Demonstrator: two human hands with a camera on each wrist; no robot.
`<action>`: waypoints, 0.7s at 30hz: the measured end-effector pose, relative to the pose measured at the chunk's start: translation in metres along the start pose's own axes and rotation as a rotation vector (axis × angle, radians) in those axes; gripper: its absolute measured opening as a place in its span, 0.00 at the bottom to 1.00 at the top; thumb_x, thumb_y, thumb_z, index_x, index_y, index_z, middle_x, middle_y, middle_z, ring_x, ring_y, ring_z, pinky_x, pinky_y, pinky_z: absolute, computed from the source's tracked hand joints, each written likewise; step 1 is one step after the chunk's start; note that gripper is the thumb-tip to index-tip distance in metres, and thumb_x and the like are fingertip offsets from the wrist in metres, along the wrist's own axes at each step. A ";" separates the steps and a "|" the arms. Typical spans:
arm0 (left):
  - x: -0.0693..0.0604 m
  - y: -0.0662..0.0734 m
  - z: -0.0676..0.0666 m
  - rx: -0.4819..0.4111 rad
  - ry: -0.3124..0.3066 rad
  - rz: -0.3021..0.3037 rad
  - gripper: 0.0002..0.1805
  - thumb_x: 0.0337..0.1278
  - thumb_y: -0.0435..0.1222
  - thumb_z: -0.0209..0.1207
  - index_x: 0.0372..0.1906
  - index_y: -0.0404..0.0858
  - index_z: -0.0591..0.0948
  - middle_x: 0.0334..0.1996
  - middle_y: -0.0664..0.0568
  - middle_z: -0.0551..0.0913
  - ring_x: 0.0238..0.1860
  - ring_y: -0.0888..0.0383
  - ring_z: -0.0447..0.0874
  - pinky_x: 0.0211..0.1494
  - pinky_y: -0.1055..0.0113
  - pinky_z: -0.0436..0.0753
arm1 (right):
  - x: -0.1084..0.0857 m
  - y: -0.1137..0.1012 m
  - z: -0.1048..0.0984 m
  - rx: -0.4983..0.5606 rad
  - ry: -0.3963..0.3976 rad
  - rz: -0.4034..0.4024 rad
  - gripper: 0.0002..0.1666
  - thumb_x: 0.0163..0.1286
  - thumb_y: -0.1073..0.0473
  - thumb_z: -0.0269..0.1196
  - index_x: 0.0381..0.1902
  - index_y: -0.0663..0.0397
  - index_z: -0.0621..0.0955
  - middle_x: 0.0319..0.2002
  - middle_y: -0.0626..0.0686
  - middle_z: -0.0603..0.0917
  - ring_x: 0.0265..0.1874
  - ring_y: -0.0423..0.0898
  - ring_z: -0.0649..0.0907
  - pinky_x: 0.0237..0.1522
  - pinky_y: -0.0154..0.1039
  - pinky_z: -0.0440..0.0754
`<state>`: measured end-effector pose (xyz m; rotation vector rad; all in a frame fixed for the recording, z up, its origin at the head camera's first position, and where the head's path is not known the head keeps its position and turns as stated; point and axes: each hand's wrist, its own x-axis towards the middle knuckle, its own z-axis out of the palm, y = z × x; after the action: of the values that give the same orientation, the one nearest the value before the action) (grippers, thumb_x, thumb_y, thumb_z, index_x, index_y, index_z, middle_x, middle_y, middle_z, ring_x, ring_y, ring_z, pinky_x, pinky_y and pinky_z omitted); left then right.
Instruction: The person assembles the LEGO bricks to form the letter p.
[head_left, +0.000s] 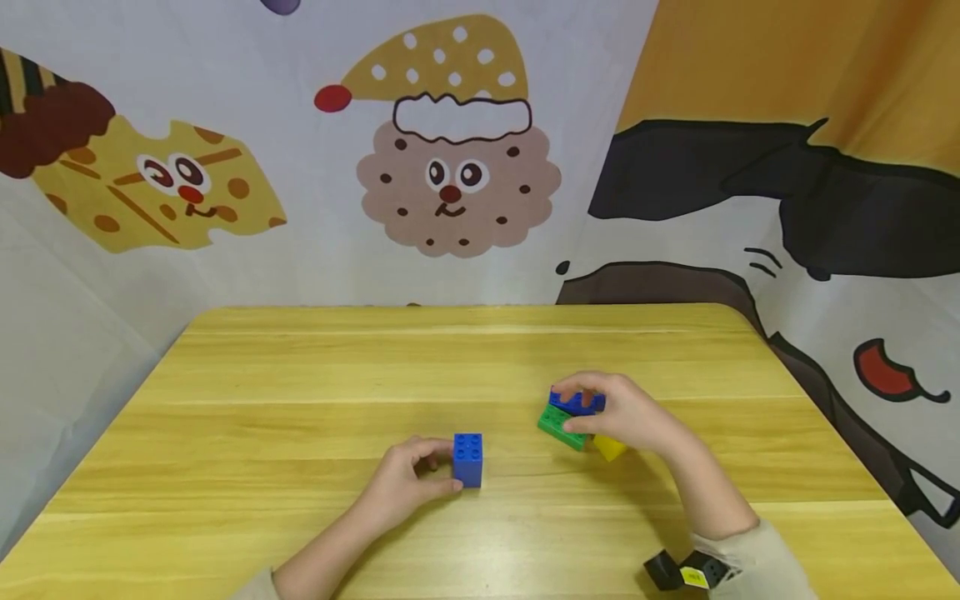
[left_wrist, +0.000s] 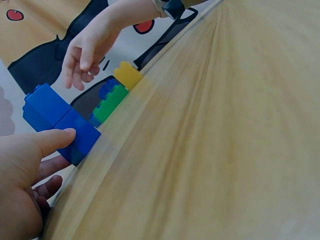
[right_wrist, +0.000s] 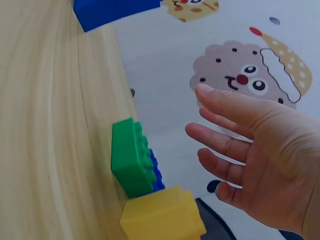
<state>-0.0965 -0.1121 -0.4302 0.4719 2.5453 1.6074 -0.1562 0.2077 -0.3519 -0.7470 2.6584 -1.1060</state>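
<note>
Two blue toy bricks stacked upright (head_left: 468,461) stand on the table, and my left hand (head_left: 401,482) pinches the lower one from the left. In the left wrist view its thumb lies across the lower brick (left_wrist: 80,132). Over to the right, my right hand (head_left: 626,412) hovers above a green brick (head_left: 557,422), a blue brick (head_left: 577,405) and a yellow brick (head_left: 609,447). The right wrist view shows its fingers spread loosely, apart from the green brick (right_wrist: 127,160) and the yellow brick (right_wrist: 162,215). The blue one behind is mostly hidden there.
The wooden table (head_left: 300,375) reaches back to a cloth (head_left: 300,267) printed with cartoon figures. A black device with a yellow label (head_left: 693,573) sits at the right wrist, by the sleeve (head_left: 761,562).
</note>
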 end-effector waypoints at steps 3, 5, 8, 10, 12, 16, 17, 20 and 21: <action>0.000 0.000 0.000 -0.007 -0.004 -0.003 0.22 0.43 0.37 0.73 0.48 0.40 0.84 0.38 0.56 0.81 0.38 0.55 0.73 0.41 0.65 0.76 | 0.000 0.006 -0.001 -0.013 -0.009 0.012 0.26 0.57 0.58 0.72 0.54 0.54 0.80 0.43 0.50 0.82 0.38 0.50 0.76 0.34 0.41 0.77; 0.000 0.000 0.000 -0.009 -0.005 -0.007 0.22 0.43 0.37 0.73 0.48 0.40 0.84 0.38 0.56 0.81 0.38 0.54 0.73 0.41 0.65 0.76 | 0.001 0.011 -0.001 -0.017 -0.017 0.021 0.26 0.56 0.58 0.72 0.54 0.53 0.80 0.42 0.50 0.82 0.38 0.50 0.76 0.35 0.42 0.76; 0.000 0.000 0.000 -0.010 -0.008 -0.011 0.22 0.44 0.38 0.73 0.48 0.39 0.84 0.38 0.56 0.81 0.38 0.54 0.73 0.41 0.65 0.75 | 0.001 0.017 -0.001 -0.023 -0.036 0.034 0.26 0.56 0.58 0.73 0.53 0.53 0.80 0.42 0.49 0.81 0.39 0.50 0.76 0.36 0.43 0.76; 0.000 0.000 0.000 -0.010 -0.009 -0.012 0.22 0.44 0.38 0.73 0.48 0.39 0.84 0.38 0.56 0.81 0.38 0.54 0.72 0.40 0.65 0.75 | 0.001 0.021 -0.001 -0.021 -0.050 0.048 0.25 0.56 0.58 0.73 0.52 0.52 0.81 0.42 0.49 0.81 0.39 0.50 0.75 0.38 0.44 0.75; 0.000 0.000 0.000 -0.009 -0.009 -0.011 0.22 0.44 0.38 0.73 0.48 0.39 0.84 0.38 0.56 0.81 0.38 0.54 0.72 0.40 0.65 0.75 | 0.001 0.024 -0.001 -0.025 -0.060 0.053 0.25 0.55 0.58 0.73 0.52 0.52 0.81 0.42 0.50 0.80 0.39 0.50 0.75 0.39 0.44 0.76; 0.000 0.000 0.000 -0.011 -0.008 -0.008 0.22 0.44 0.37 0.73 0.48 0.39 0.84 0.38 0.56 0.81 0.38 0.54 0.73 0.41 0.65 0.76 | 0.002 0.028 -0.001 -0.040 -0.066 0.047 0.25 0.55 0.58 0.73 0.52 0.54 0.81 0.42 0.50 0.80 0.38 0.50 0.74 0.38 0.42 0.76; 0.000 0.000 0.000 -0.011 -0.008 -0.008 0.22 0.44 0.37 0.73 0.48 0.39 0.84 0.38 0.56 0.81 0.38 0.54 0.73 0.41 0.65 0.76 | 0.002 0.028 -0.001 -0.047 -0.067 0.042 0.25 0.55 0.57 0.73 0.51 0.54 0.81 0.42 0.50 0.80 0.37 0.49 0.74 0.37 0.42 0.76; 0.000 0.000 0.000 -0.013 -0.008 -0.010 0.22 0.43 0.37 0.73 0.48 0.39 0.84 0.38 0.56 0.81 0.38 0.55 0.73 0.41 0.65 0.76 | 0.003 0.028 0.000 -0.072 -0.073 0.038 0.25 0.55 0.58 0.74 0.51 0.55 0.81 0.41 0.50 0.81 0.35 0.48 0.74 0.35 0.40 0.75; 0.000 0.000 0.000 -0.012 -0.007 -0.010 0.22 0.43 0.37 0.73 0.48 0.39 0.84 0.38 0.56 0.81 0.38 0.55 0.73 0.41 0.65 0.76 | 0.003 0.027 0.000 -0.080 -0.078 0.039 0.25 0.54 0.58 0.74 0.50 0.55 0.81 0.41 0.49 0.81 0.34 0.47 0.74 0.34 0.40 0.75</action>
<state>-0.0962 -0.1121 -0.4300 0.4618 2.5270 1.6144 -0.1693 0.2225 -0.3710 -0.7334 2.6535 -0.9464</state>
